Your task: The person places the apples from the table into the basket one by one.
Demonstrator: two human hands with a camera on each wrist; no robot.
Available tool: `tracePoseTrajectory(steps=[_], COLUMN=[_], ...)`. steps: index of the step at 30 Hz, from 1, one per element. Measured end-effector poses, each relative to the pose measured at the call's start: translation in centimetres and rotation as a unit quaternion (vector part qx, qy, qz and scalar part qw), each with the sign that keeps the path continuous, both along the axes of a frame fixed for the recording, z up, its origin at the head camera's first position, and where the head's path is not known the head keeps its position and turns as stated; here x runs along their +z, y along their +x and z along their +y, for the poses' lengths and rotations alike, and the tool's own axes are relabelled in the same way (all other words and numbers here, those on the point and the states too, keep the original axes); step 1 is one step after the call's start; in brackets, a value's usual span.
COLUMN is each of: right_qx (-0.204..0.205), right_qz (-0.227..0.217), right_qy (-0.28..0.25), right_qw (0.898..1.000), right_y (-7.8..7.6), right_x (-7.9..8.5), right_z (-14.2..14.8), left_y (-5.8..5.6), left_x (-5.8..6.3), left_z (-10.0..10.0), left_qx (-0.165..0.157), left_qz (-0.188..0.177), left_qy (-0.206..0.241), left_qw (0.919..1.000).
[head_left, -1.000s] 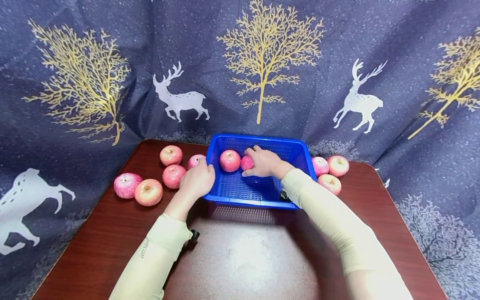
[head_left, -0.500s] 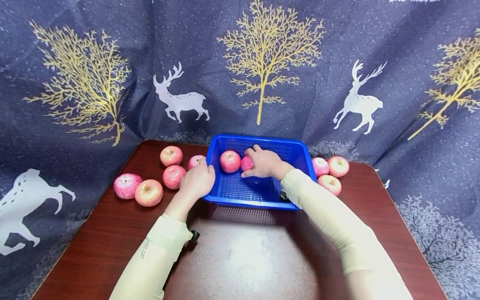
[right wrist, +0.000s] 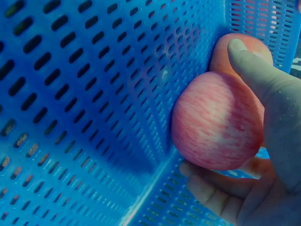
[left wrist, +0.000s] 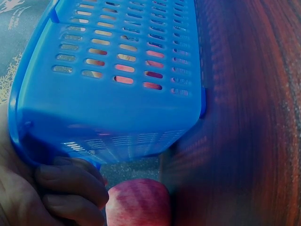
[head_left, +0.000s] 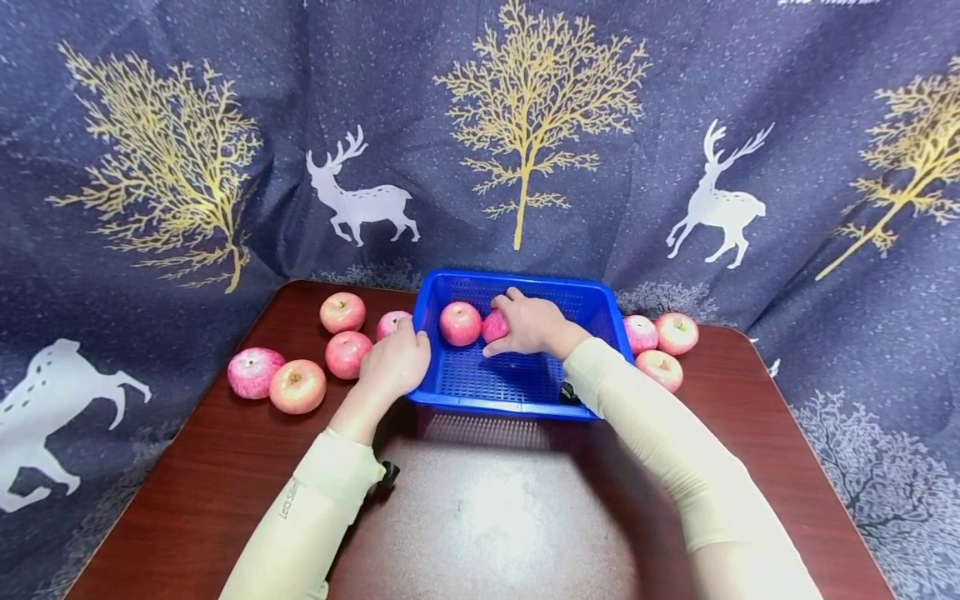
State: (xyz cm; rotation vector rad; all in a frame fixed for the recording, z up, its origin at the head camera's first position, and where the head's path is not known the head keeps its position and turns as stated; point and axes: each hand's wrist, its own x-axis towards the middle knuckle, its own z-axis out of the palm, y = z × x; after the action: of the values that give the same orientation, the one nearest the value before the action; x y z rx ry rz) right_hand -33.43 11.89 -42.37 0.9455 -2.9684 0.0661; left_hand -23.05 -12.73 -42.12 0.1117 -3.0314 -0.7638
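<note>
A blue perforated plastic basket [head_left: 517, 407] stands at the back of the table. My left hand [head_left: 395, 360] grips its left rim, and the left wrist view shows the fingers [left wrist: 73, 181] curled round the basket's edge. Inside the basket, my right hand [head_left: 531, 325] holds a red apple [head_left: 494, 326], thumb on one side and fingers on the other. In the right wrist view this apple [right wrist: 217, 121] sits low in the basket, close to a second apple [right wrist: 244, 49]. That second apple [head_left: 460, 323] lies left of the held one.
Left of the basket lie several apples, among them a pale one [head_left: 297, 386] and a pink one [head_left: 256, 372]; another [head_left: 393, 322] sits right beside my left hand. Three apples, one of them yellowish-red [head_left: 677, 332], lie to the right. A dark patterned curtain [head_left: 480, 167] hangs behind the brown table [head_left: 187, 500].
Almost nothing differs. Both hands keep their places, the left on the basket rim and the right on the apple inside; the basket has not visibly moved.
</note>
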Motion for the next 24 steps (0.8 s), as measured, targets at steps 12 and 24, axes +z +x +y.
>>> tracePoseTrajectory(steps=[12, 24], right_qx=[-0.004, -0.02], right_qz=[0.012, 0.013], right_qy=[0.006, -0.02], right_qw=[1.0, 1.0], right_y=[0.3, 1.0], right_x=[1.2, 2.7], right_z=[0.4, 1.0], left_y=[0.0, 0.0], left_x=[-0.1, -0.1], left_z=[0.0, -0.1], left_qx=[-0.003, -0.003], left_qz=[0.005, 0.005], left_qy=[0.002, 0.007], left_qw=[1.0, 1.0])
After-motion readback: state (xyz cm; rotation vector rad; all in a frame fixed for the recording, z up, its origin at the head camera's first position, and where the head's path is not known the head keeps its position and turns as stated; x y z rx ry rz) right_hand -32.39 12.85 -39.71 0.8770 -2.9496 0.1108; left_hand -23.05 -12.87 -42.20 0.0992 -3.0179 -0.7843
